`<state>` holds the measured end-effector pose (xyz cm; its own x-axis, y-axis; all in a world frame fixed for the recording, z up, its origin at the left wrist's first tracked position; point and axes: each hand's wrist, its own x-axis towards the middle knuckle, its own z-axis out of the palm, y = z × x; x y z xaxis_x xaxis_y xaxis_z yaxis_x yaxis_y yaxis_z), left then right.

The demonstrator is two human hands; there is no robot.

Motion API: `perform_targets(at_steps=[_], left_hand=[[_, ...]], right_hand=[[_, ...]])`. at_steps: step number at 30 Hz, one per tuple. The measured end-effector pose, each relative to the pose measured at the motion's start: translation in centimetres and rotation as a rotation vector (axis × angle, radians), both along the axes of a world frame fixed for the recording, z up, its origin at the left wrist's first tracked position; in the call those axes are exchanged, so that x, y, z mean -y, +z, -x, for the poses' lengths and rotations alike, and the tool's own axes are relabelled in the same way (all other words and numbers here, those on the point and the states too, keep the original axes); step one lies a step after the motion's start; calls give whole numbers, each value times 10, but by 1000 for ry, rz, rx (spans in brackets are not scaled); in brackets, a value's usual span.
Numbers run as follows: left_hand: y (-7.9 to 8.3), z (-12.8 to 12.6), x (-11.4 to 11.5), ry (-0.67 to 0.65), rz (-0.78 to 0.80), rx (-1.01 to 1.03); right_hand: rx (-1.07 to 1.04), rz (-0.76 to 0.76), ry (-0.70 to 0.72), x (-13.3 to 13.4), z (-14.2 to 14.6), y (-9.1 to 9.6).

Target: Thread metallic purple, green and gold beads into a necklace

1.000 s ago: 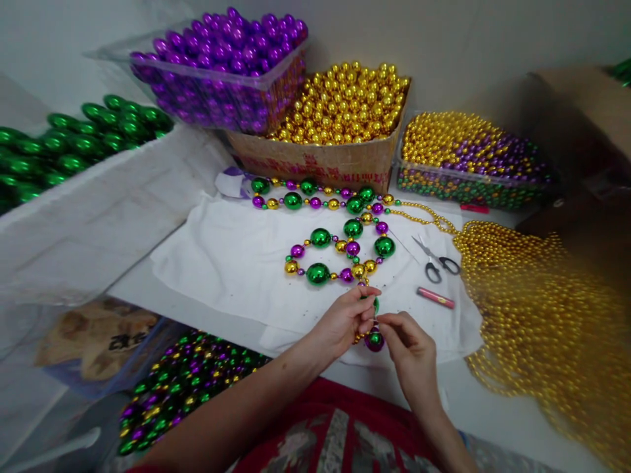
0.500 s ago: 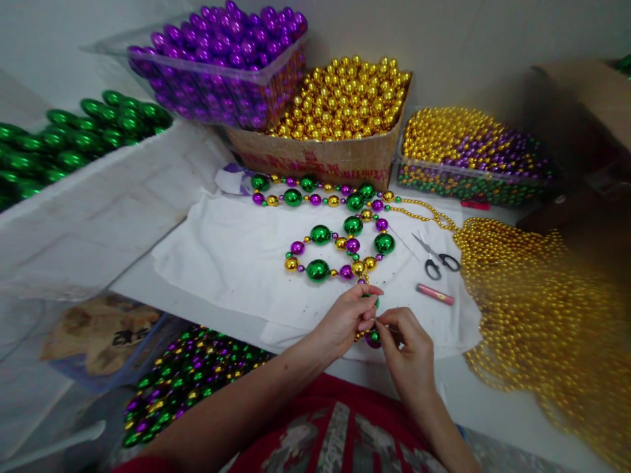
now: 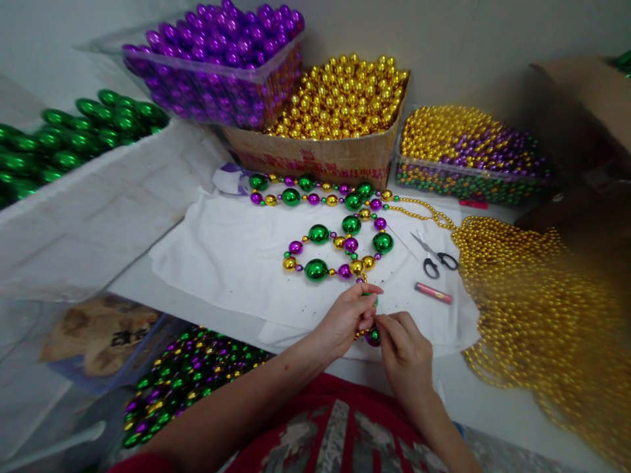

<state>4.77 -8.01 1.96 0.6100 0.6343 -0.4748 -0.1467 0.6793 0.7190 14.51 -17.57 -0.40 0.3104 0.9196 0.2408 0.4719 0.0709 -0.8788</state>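
A bead necklace of green, purple and gold balls point(image 3: 316, 270) lies looped on the white cloth, its near end running up to my hands. My left hand point(image 3: 351, 314) is closed on that end, with a green bead partly hidden behind its fingers. Close beside it, my right hand point(image 3: 405, 345) pinches at the same spot; whatever thin piece is between its fingertips is too small to make out. Just below the fingers hangs a dark green bead point(image 3: 373, 336). Scissors point(image 3: 434, 255) lie spread to the right, near a pink-red lighter-like stick point(image 3: 433, 293).
Purple balls fill a clear bin point(image 3: 266, 85), gold balls a cardboard box point(image 3: 345, 154). Small mixed beads stand in a clear tray point(image 3: 453, 174). Gold bead strands point(image 3: 532, 315) heap at right. Green balls sit in a white foam box point(image 3: 98, 190). Mixed beads point(image 3: 192, 381) lie below the table edge.
My right hand's fingers have drawn closer together at the pinch beside my left hand. My left hand stays nearly still, and the view has shifted slightly.
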Motion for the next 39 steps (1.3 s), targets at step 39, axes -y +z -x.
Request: perform_targets(at_steps=[39], left_hand=[[13,11,-21,-385,17,87]], right_hand=[[-1629,536,113,-6,-30,0]])
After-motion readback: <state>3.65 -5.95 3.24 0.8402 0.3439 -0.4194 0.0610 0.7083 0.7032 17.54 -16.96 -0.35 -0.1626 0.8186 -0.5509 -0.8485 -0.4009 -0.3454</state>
